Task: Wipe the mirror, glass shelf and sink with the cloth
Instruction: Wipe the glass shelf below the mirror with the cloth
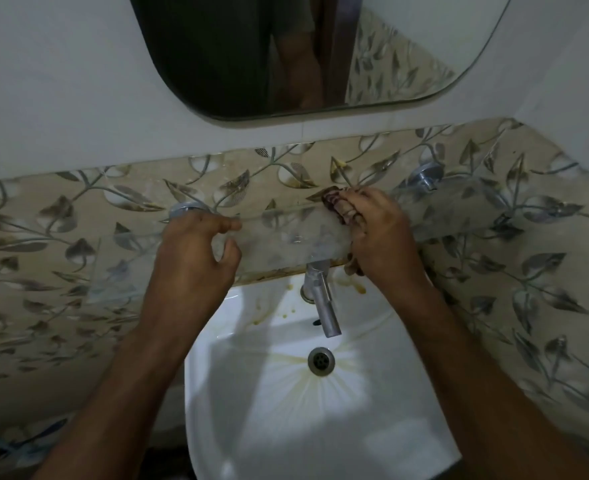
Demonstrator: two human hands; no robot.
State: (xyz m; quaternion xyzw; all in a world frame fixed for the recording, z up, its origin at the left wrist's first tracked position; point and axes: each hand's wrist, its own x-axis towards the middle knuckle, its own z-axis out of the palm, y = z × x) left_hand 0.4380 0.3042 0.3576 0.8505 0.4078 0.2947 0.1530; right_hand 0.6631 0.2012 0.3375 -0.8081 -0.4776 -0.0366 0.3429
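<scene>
A clear glass shelf (286,242) runs across the tiled wall above the sink, smeared and cloudy in its middle. My right hand (379,230) is closed on a dark brownish cloth (334,202) and presses it onto the shelf's right part. My left hand (196,247) rests on the shelf's left part with its fingers curled over the front edge. The white sink (372,393) lies below, with yellowish stains around the drain (321,361). The rounded mirror (407,64) hangs on the white wall above.
A metal tap (322,299) sticks out over the basin just under the shelf's front edge. Round metal shelf brackets (426,176) hold the glass at the wall. Leaf-patterned tiles (78,244) cover the wall on both sides, and the right wall meets it in a corner.
</scene>
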